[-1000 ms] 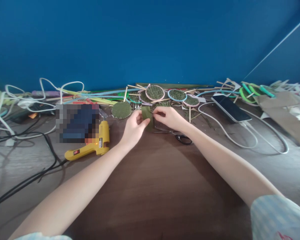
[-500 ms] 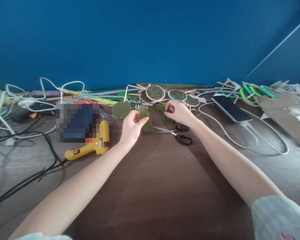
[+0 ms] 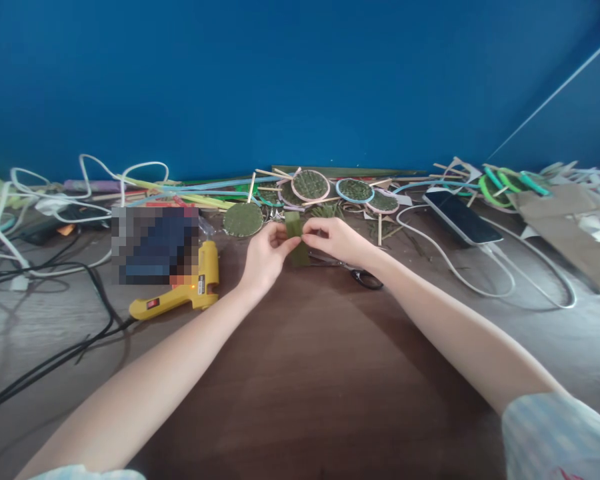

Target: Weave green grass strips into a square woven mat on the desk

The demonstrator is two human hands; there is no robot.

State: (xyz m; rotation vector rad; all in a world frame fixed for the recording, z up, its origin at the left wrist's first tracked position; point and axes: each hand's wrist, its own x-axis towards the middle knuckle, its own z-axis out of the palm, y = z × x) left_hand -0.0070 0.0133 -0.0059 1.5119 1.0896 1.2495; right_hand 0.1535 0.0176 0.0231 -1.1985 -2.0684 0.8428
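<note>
Between my hands stands a flat strip of green leaf, held upright above the table. My left hand pinches its left edge between thumb and fingers. From the right, my right hand has its thumb and fingertips closed at the strip's other edge; a small piece of leaf seems to lie across the strip there. Black-handled scissors lie beneath my right hand, their blades partly hidden. Behind that hand is a pile of narrow green leaf strips. A round woven green disc lies beyond my left hand.
A yellow glue gun with a lit orange light rests at left, its black cord trailing. Round woven fans with coloured rims line the blue wall. A phone with white cable and cardboard are at right.
My right hand has moved left from the pile of leaf strips to the leaf strip in my left hand. The left hand and its strip have shifted slightly right.
</note>
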